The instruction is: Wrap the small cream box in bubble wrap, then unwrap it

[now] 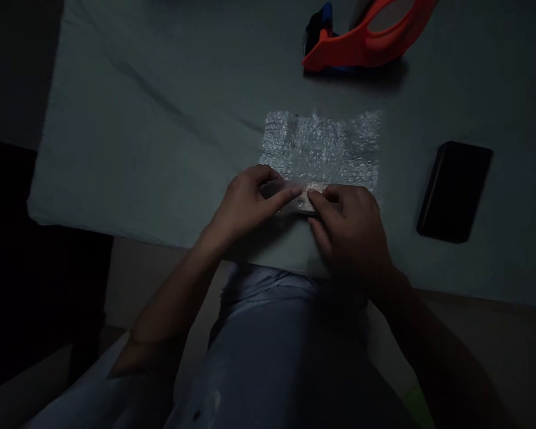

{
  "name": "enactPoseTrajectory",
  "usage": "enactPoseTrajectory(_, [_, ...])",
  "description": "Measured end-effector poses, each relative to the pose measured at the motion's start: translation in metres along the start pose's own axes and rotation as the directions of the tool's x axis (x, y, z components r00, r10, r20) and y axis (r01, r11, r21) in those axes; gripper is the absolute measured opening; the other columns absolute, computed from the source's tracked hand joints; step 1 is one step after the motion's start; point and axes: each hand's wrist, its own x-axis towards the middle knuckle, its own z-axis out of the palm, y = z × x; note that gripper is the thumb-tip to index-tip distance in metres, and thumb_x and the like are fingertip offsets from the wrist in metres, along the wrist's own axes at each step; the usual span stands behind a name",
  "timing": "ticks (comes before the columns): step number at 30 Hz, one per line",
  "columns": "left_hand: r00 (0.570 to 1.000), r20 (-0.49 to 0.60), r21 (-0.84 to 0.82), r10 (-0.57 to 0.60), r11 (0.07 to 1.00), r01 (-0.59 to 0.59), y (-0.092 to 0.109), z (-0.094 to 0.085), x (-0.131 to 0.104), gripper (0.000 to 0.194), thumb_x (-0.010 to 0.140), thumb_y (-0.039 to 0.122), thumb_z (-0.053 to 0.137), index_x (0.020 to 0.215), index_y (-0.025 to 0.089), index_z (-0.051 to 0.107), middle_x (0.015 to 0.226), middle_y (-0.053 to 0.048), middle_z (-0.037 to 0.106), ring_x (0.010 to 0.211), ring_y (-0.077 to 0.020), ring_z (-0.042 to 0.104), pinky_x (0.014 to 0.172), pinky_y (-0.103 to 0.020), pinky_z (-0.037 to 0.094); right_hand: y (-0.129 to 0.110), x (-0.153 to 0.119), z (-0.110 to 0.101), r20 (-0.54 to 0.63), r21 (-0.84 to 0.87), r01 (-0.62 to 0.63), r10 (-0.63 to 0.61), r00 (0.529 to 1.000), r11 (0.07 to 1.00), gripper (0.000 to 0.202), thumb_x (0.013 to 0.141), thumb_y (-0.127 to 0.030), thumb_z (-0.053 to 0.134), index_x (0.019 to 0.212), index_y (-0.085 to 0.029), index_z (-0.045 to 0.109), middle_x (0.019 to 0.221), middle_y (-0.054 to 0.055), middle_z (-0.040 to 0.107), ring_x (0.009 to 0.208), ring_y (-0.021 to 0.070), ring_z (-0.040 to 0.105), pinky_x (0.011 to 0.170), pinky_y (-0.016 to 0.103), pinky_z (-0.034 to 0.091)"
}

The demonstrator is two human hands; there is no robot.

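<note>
A sheet of clear bubble wrap [321, 146] lies on the table, its near edge folded or rolled over a small pale bundle [310, 199]. My left hand [254, 199] grips the left part of this bundle, with the thumb on top. From the right, my right hand [348, 220] pinches the same bundle, its index finger on top and its thumb at the near side. The two hands almost meet at the middle. What lies inside the bundle is too dark to make out.
An orange tape dispenser [357, 50] with blue and black parts lies beyond the bubble wrap. To the right is a dark rectangular object [456, 192], like a phone or case. The pale-covered table [116, 149] ends just in front of my body.
</note>
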Motion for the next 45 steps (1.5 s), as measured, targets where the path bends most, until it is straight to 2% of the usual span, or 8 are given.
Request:
enactPoseTrajectory(4, [0.998,-0.06,0.096,0.001,0.995,0.004,-0.015,-0.011,-0.005,0.022,0.077,0.038,0.068,0.077,0.016,0.063,0.12,-0.008,0.059,0.111,-0.0239,0.056,0.098,-0.038,0.044,0.003,-0.002,0.001,-0.04,-0.017,0.032,-0.033,0.999,0.999,0.033,0.089,-0.018,0.051,0.12,-0.01,0.059,0.101,0.013,0.062,0.093,0.0241,0.053,0.085,0.042,0.045])
enactPoseTrajectory(7, [0.999,-0.03,0.12,-0.044,0.992,0.048,-0.017,-0.013,-0.005,0.014,0.079,0.029,0.062,0.074,0.015,0.062,0.123,-0.009,0.056,0.111,-0.0231,0.055,0.099,-0.038,0.045,0.002,-0.004,0.003,-0.044,-0.023,0.028,-0.029,0.999,0.999,0.035,0.088,-0.018,0.052,0.122,-0.009,0.058,0.103,0.014,0.061,0.094,0.0246,0.052,0.086,0.042,0.045])
enactPoseTrajectory(15, [0.992,0.032,0.197,-0.124,0.974,0.115,-0.007,-0.019,-0.002,0.018,0.08,0.031,0.057,0.07,0.016,0.058,0.089,-0.005,0.058,0.081,-0.0168,0.056,0.078,-0.032,0.047,-0.001,-0.007,0.003,-0.038,-0.035,0.019,-0.02,0.999,0.999,0.038,0.088,-0.02,0.053,0.124,-0.008,0.056,0.107,0.014,0.06,0.1,0.0244,0.052,0.1,0.046,0.041])
enactPoseTrajectory(23, [0.972,0.107,0.068,-0.208,0.977,0.201,-0.016,-0.023,-0.009,0.021,0.081,0.036,0.055,0.072,0.017,0.059,0.062,0.002,0.053,0.057,-0.0121,0.048,0.053,-0.024,0.034,-0.005,-0.007,-0.001,0.078,-0.108,0.005,0.004,0.997,0.994,0.041,0.09,-0.022,0.052,0.131,-0.023,0.054,0.113,0.011,0.057,0.106,0.025,0.049,0.106,0.056,0.033])
enactPoseTrajectory(28, [0.981,0.029,-0.041,-0.193,0.98,0.194,-0.016,-0.008,-0.007,0.027,0.077,0.042,0.063,0.073,0.016,0.059,0.067,0.001,0.058,0.062,-0.012,0.051,0.055,-0.022,0.036,-0.007,-0.007,-0.001,0.111,-0.112,-0.005,0.018,0.994,0.994,0.042,0.089,-0.024,0.054,0.132,-0.023,0.053,0.114,0.012,0.056,0.108,0.0261,0.048,0.107,0.057,0.032])
enactPoseTrajectory(33, [0.975,-0.181,-0.156,-0.127,0.983,0.098,-0.013,0.013,-0.009,0.015,0.073,0.02,0.061,0.065,0.017,0.048,0.061,0.006,0.048,0.057,-0.0078,0.045,0.054,-0.02,0.035,-0.007,-0.007,0.0,0.095,-0.115,-0.009,0.02,0.995,0.993,0.043,0.089,-0.025,0.053,0.132,-0.023,0.052,0.114,0.011,0.056,0.108,0.0259,0.048,0.107,0.057,0.032])
enactPoseTrajectory(38, [0.967,-0.251,-0.168,0.051,0.981,-0.095,0.017,0.025,-0.008,0.017,0.073,0.007,0.059,0.082,0.019,0.052,0.074,0.004,0.056,0.067,-0.0092,0.055,0.062,-0.021,0.045,-0.006,-0.009,0.0,0.102,-0.103,0.0,0.011,0.995,0.995,0.046,0.086,-0.024,0.055,0.132,-0.019,0.052,0.119,0.013,0.056,0.112,0.0288,0.047,0.108,0.059,0.03])
enactPoseTrajectory(45, [0.991,-0.077,-0.258,0.107,0.958,-0.123,0.039,0.029,-0.007,0.034,0.093,0.015,0.037,0.124,0.026,0.045,0.095,-0.001,0.066,0.082,-0.0144,0.067,0.073,-0.03,0.056,-0.006,-0.021,-0.002,0.02,0.015,-0.013,0.013,1.0,1.0,0.06,0.085,-0.023,0.051,0.141,-0.009,0.036,0.122,0.016,0.058,0.117,0.0287,0.049,0.11,0.057,0.03])
